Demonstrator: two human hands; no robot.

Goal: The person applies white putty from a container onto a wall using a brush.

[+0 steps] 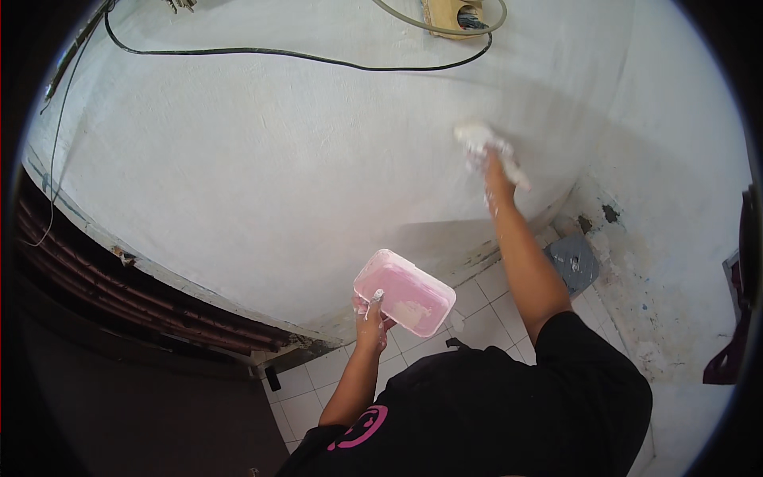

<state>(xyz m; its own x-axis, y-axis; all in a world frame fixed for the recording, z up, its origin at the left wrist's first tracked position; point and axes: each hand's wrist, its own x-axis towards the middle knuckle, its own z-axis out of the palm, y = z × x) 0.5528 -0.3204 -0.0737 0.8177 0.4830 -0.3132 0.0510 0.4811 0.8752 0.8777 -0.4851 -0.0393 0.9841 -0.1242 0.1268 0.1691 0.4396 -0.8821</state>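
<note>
My left hand (369, 322) grips a shallow pink plastic tub (417, 312) by its left side. The thumb reaches over the rim, and white paste marks the thumb and fingers. White residue coats the tub's rim and inner faces. Out to the right, my right hand (494, 163) is pressed towards the white wall (318, 151), closed around a pale wad smeared with white (475, 137). Motion blurs this wad, so I cannot tell if it is cloth or sponge. White smears cover that hand down to the wrist.
A black cable (294, 54) runs across the wall's upper part to a yellowish box (453, 16). A grey stool (574, 262) stands in the right corner by a stained, peeling wall (636, 294). Dark red folded fabric (119, 286) lies at left. White tiles (306, 413) cover the floor.
</note>
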